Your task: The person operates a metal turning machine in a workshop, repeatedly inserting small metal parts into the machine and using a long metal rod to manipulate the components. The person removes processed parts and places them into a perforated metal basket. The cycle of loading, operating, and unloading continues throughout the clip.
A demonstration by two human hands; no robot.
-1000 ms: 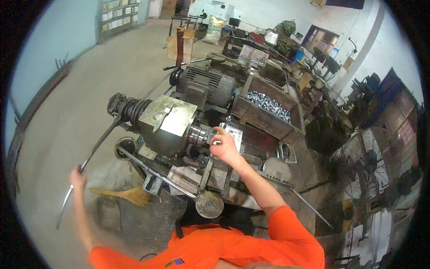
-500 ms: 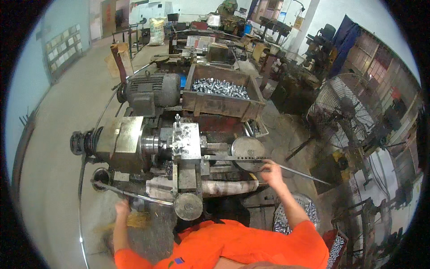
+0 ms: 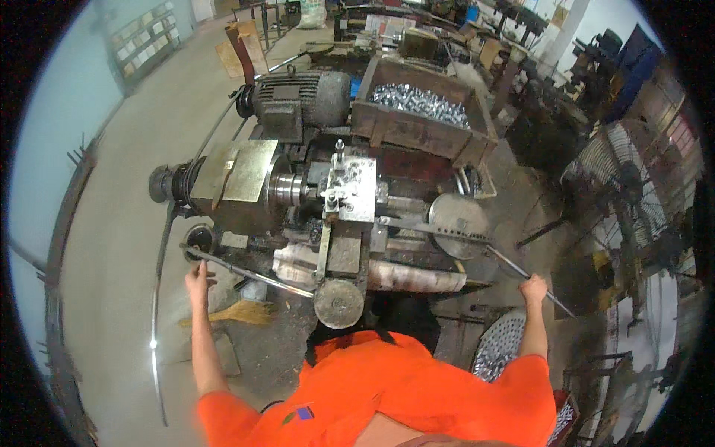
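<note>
A small metal-turning lathe stands before me, its headstock [image 3: 234, 171] at the left and a bright tool block [image 3: 354, 186] in the middle. My right hand [image 3: 532, 289] is wrapped round the rod of the right lever [image 3: 508, 262], which runs out past a round metal disc [image 3: 460, 223]. At the left, my left hand [image 3: 199, 283] is just below the outer end of the left lever [image 3: 249, 274], fingers partly apart; whether they touch it I cannot tell. That lever slants down to a round weight [image 3: 339, 303] close to my body.
Behind the lathe are an electric motor [image 3: 298, 100] and a wooden crate [image 3: 421, 134] of shiny metal parts. A perforated basin [image 3: 500, 344] with more parts stands low at my right. A broom [image 3: 242, 313] lies at the left; a large fan [image 3: 618, 179] stands at the far right.
My right hand has moved outward from the lever's inner part to its rod and closed there. My left hand has risen toward the left lever's end. The view has shifted.
</note>
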